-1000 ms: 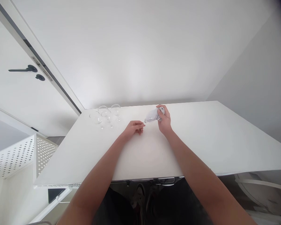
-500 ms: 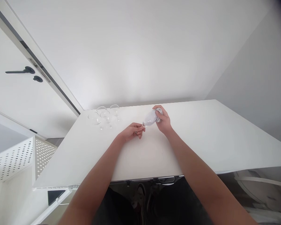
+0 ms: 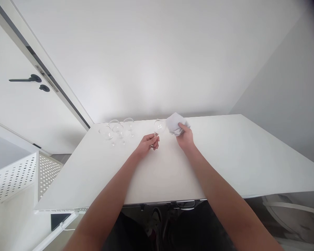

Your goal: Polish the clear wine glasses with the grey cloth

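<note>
My left hand (image 3: 148, 144) is closed around the stem of a clear wine glass (image 3: 159, 126), whose bowl rises above my fingers over the white table (image 3: 159, 177). To the right of the bowl, my right hand (image 3: 185, 136) grips a light grey cloth (image 3: 176, 123), thumb on top. The cloth is outside the glass, close to the bowl's right side. Part of the stem and the foot are hidden by my left fingers. Several more clear wine glasses (image 3: 117, 128) stand upright in a group on the table's back left.
A white wall (image 3: 157, 59) runs along the table's back edge. At the left is a door with a black handle (image 3: 26, 79). A white perforated panel (image 3: 14, 177) is beside the table's left end. A chair-like curved shape (image 3: 293, 209) shows below the right front edge.
My right hand has drawn the cloth out of the glass bowl and to the right, and the cloth has spread out. The glass has tipped more upright in my left hand.
</note>
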Demonstrator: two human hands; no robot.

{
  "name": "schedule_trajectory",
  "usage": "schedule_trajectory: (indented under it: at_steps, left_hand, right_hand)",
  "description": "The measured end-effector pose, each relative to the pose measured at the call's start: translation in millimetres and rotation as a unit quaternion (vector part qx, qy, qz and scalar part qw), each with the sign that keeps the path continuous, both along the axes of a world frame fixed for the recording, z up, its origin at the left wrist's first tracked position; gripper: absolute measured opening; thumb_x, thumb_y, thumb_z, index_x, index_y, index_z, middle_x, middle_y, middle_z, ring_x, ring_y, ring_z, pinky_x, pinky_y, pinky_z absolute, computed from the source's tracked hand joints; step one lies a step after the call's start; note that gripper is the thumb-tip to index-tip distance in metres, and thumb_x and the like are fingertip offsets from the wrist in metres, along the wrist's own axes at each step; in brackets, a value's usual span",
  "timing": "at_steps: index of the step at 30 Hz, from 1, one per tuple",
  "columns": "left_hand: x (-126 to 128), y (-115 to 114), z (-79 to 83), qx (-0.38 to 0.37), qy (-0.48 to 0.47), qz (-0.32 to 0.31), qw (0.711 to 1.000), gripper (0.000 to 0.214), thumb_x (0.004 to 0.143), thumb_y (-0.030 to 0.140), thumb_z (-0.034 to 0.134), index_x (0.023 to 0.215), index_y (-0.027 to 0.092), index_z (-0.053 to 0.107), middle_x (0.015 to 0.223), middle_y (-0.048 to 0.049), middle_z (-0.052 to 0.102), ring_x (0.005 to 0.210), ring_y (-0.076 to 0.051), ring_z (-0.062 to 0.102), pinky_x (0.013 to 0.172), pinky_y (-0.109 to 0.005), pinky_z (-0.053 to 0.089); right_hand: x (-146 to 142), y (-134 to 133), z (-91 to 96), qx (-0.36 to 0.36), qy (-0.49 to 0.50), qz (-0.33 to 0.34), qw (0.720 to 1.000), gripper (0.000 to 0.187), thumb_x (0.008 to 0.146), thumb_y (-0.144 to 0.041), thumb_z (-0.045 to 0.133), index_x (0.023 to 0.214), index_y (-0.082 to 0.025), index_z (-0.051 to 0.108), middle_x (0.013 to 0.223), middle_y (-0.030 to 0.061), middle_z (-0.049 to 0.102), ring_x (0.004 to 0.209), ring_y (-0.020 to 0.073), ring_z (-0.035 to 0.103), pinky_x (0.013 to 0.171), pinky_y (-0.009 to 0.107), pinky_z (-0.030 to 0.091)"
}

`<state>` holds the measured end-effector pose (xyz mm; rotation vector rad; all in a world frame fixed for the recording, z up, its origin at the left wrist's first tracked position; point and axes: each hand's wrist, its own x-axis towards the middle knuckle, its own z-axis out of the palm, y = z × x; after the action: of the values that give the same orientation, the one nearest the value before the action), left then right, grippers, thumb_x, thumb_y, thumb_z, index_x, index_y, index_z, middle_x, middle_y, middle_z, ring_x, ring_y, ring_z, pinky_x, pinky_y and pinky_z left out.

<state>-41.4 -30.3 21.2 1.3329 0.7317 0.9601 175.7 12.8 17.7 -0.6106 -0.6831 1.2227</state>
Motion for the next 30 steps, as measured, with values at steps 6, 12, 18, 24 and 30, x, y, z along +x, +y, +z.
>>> schedule_trajectory:
  at_steps: [6,12,18,24,30]
  left_hand:
    - [3,1,-6.8,0.055,0.050,0.058,0.996,0.041,0.090,0.056,0.063,0.078,0.017,0.057,0.063,0.0009,0.051,0.061,-0.013,0.055,0.056,-0.026,0.037]
    - [3,0,-4.1,0.021,0.055,0.012,0.998,0.041,0.090,0.056,0.063,0.078,0.017,0.058,0.063,0.0004,0.049,0.060,-0.014,0.056,0.054,-0.027,0.033]
    - [2,-4,1.7,-0.040,0.099,-0.098,0.989,0.040,0.087,0.056,0.066,0.081,0.016,0.066,0.060,0.0000,0.046,0.058,-0.014,0.052,0.053,-0.029,0.028]
    - [-3,-3,4.2,-0.067,0.081,-0.113,0.988,0.039,0.086,0.053,0.069,0.076,0.016,0.067,0.057,0.0014,0.040,0.053,-0.011,0.041,0.054,-0.030,0.025]
    - [1,-2,3.9,-0.055,0.043,-0.027,0.997,0.040,0.086,0.055,0.067,0.081,0.015,0.069,0.063,-0.0005,0.044,0.059,-0.012,0.046,0.054,-0.028,0.028]
  right_hand:
    - [-27,-18,9.5,-0.006,-0.011,0.184,0.983,0.028,0.080,-0.033,0.064,0.105,-0.023,0.065,0.109,0.0079,0.072,0.099,0.0297,0.064,0.070,0.042,0.053]
    - [-29,-20,10.6,-0.004,-0.047,0.167,0.985,0.024,0.085,-0.043,0.062,0.097,-0.024,0.065,0.097,0.0075,0.072,0.097,0.0296,0.064,0.074,0.043,0.052]
    - [-25,-18,7.4,-0.013,-0.077,0.173,0.982,0.038,0.086,-0.060,0.060,0.096,-0.024,0.066,0.090,0.0076,0.072,0.093,0.0318,0.066,0.075,0.047,0.053]
    - [-16,-18,7.5,-0.024,-0.053,0.179,0.982,0.042,0.088,-0.064,0.057,0.098,-0.024,0.065,0.094,0.0073,0.071,0.089,0.0299,0.066,0.072,0.044,0.053]
    - [-18,-14,5.1,-0.047,-0.034,0.182,0.982,0.033,0.088,-0.055,0.059,0.098,-0.024,0.064,0.093,0.0061,0.070,0.085,0.0267,0.064,0.066,0.039,0.051]
